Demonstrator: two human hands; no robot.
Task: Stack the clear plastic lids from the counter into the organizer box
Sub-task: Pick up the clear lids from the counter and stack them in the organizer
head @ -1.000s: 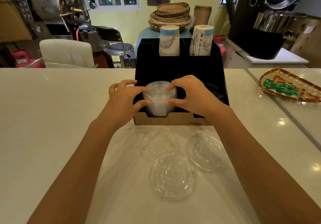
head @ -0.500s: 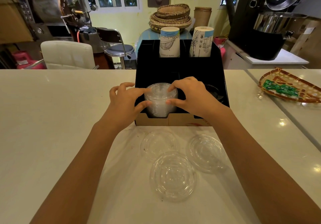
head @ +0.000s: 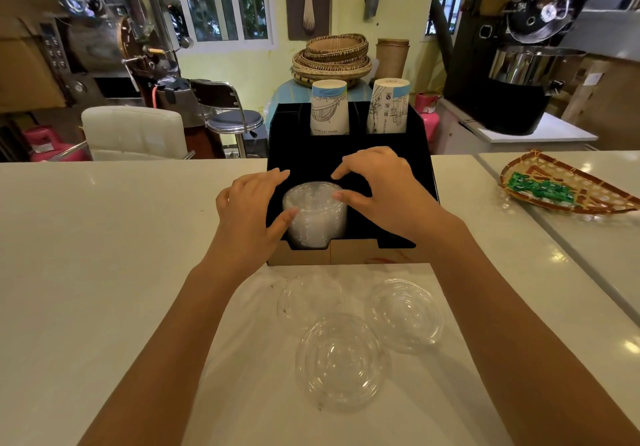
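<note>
Both hands bracket the tall stack of clear plastic lids seated in the front-left compartment of the black cardboard organizer box. The left hand and right hand each hold a loose, open grip — fingertips touching the stack's rim, not clamped. Square the stack with light, even side pressure — then collect the three clear round lids lying on the white surface.

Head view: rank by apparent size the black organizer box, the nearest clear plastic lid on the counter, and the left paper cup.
1. Black organizer box
2. Nearest clear plastic lid, though closeness enlarges it
3. Left paper cup
</note>
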